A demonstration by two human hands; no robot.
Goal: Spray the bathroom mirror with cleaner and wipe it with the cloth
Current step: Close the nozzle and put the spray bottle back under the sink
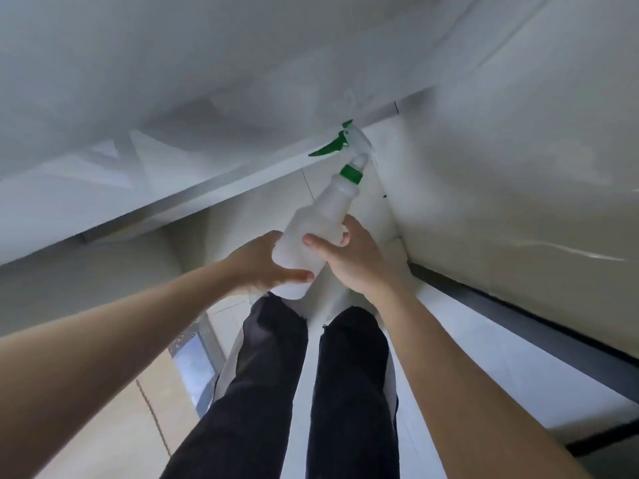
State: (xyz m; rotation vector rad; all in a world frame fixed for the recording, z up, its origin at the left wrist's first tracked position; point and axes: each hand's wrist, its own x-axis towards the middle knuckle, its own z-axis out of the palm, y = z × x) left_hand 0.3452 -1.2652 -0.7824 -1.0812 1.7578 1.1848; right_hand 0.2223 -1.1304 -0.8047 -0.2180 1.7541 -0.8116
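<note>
Pale white surfaces fill most of the upper view, all pretty blurry. A grey ledge (166, 205) cuts diagonally across them and a dark strip (518, 305) runs down the right side. Lower left is a beige tiled floor (103, 426), and the person's dark trousers (269, 375) come up the middle.

Both bare hands are on the spray bottle (311, 229), a cloudy white plastic one. It's tilted, base toward the person and head pointing up and away to the right. The left grip (262, 264) holds the bottom end: thumb laid across the front near the base, the rest of the hand tucked behind. The right grip (352, 261) is wrapped round the body just above that, thumb pressed on the near face and a fingertip peeking round the far side. So the two grips sit almost touching on the lower half, and the shoulder and neck stick out free beyond them.

Up top, the green collar (351, 172) and green trigger (328, 146) have no finger on them, and the trigger hangs off to the left. The base hovers just above the trousers. I can't tell which of the white surfaces is the mirror.
</note>
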